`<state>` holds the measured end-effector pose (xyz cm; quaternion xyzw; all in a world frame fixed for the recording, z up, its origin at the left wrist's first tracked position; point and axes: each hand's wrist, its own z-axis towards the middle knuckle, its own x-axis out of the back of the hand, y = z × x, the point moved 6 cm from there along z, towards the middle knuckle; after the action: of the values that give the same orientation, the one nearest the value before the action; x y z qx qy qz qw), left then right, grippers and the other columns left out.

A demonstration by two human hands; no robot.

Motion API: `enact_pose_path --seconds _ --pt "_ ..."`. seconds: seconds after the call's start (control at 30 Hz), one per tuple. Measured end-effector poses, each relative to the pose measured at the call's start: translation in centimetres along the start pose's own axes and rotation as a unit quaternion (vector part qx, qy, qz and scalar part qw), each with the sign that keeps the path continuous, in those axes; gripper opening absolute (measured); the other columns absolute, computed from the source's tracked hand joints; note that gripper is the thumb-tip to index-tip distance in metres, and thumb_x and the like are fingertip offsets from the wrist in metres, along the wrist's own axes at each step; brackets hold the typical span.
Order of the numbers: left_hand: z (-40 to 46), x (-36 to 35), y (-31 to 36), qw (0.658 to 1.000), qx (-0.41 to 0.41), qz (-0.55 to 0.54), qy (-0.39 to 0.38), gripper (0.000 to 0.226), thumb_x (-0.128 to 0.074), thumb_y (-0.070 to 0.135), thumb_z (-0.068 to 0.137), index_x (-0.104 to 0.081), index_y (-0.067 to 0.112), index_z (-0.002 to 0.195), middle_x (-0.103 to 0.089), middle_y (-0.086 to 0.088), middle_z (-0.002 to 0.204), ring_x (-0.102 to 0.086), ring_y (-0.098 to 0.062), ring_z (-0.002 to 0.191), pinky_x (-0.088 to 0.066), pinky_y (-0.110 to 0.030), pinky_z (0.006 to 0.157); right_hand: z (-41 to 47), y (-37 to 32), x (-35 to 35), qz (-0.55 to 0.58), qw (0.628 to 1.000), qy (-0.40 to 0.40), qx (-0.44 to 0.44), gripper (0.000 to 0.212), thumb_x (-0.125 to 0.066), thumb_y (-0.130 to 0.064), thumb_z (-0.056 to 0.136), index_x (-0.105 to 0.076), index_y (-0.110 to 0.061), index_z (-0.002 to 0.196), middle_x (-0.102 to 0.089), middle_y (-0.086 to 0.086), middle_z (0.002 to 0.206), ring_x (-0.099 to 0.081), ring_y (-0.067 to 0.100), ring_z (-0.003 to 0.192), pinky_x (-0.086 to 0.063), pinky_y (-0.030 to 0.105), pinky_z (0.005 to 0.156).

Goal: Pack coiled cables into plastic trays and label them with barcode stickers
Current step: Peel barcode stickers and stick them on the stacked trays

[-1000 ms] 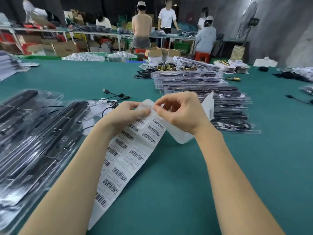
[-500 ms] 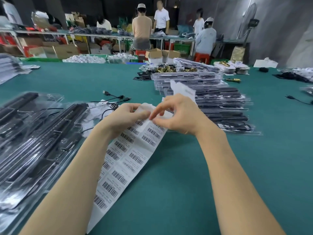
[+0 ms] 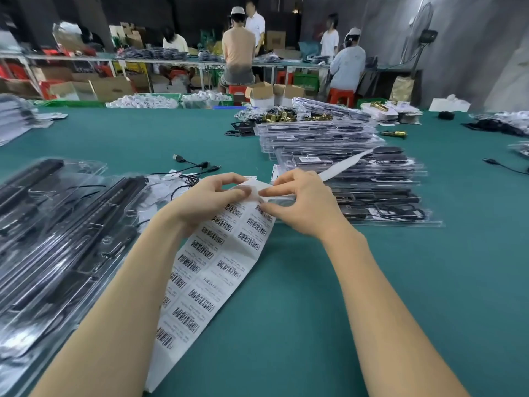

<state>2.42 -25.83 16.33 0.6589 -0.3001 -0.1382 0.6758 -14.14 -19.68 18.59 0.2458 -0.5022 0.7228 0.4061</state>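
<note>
A long white sheet of barcode stickers (image 3: 211,270) hangs from both hands down toward the green table. My left hand (image 3: 206,202) pinches the sheet's top edge. My right hand (image 3: 300,204) pinches the sheet's upper right corner beside it, thumb and fingertips close to the left hand's. A white strip of the sheet (image 3: 346,164) trails up behind the right hand over the packed trays. Clear plastic trays with coiled black cables (image 3: 357,179) are stacked just beyond my right hand. More clear trays with black parts (image 3: 57,230) lie spread at the left.
Loose black cables (image 3: 194,167) lie past my left hand. Brass parts (image 3: 280,117) and more tray stacks sit farther back. Several people work at benches in the background. Bare green table (image 3: 429,282) lies to the right and in front.
My hands have drawn closer together at the sheet's top. The loose white strip, raised behind the right hand earlier, now trails flatter to the right over the tray stack.
</note>
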Motion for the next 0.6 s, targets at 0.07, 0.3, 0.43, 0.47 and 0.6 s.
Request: enact_pose_path --seconds 0.07,0.3,0.43,0.47,0.6 --pt "-0.01 0.17 0.02 1.0 -0.004 -0.008 0.004 0.017 -0.061 0.026 0.098 -0.064 0.02 0.114 -0.076 -0.013 0.1 -0.071 -0.024 0.08 -0.056 -0.033 0.07 -0.02 0.15 -0.24 0.056 0.998 0.011 -0.004 0.022 -0.08 -0.048 0.079 -0.077 -0.042 0.099 -0.058 -0.018 0.111 -0.048 0.011 0.115 -0.042 0.047 0.102" --pt "0.04 0.21 0.12 1.0 -0.004 -0.002 0.02 0.018 -0.061 0.022 0.099 -0.062 0.014 0.115 -0.076 -0.016 0.095 -0.07 -0.023 0.071 -0.055 -0.028 0.061 -0.03 0.18 -0.7 0.131 0.989 0.063 -0.03 0.013 -0.087 -0.04 0.07 -0.077 -0.042 0.078 -0.063 -0.021 0.106 -0.06 0.005 0.107 -0.048 0.046 0.096" --pt "0.08 0.3 0.15 0.999 -0.009 0.024 0.038 0.017 -0.061 0.021 0.099 -0.063 0.014 0.113 -0.076 -0.015 0.092 -0.068 -0.021 0.068 -0.053 -0.027 0.062 -0.01 -0.23 -0.75 0.117 0.989 0.083 -0.016 0.012 -0.087 -0.036 0.071 -0.079 -0.037 0.08 -0.063 -0.018 0.106 -0.06 0.01 0.108 -0.048 0.047 0.095" --pt "0.06 0.35 0.12 0.999 -0.008 0.027 0.04 0.016 -0.061 0.021 0.099 -0.064 0.014 0.113 -0.076 -0.015 0.092 -0.068 -0.021 0.068 -0.053 -0.028 0.062 -0.06 -0.35 -0.79 0.115 0.99 0.085 -0.014 0.011 -0.086 -0.036 0.072 -0.079 -0.036 0.08 -0.063 -0.018 0.106 -0.06 0.011 0.109 -0.048 0.047 0.095" --pt "0.02 0.35 0.12 0.998 -0.001 0.036 0.046 0.015 -0.062 0.021 0.098 -0.065 0.015 0.111 -0.076 -0.013 0.09 -0.067 -0.022 0.069 -0.052 -0.032 0.067 -0.23 -0.66 -0.8 0.11 0.991 0.081 -0.005 0.01 -0.084 -0.035 0.073 -0.075 -0.041 0.075 -0.064 -0.019 0.104 -0.059 0.011 0.11 -0.047 0.047 0.096"
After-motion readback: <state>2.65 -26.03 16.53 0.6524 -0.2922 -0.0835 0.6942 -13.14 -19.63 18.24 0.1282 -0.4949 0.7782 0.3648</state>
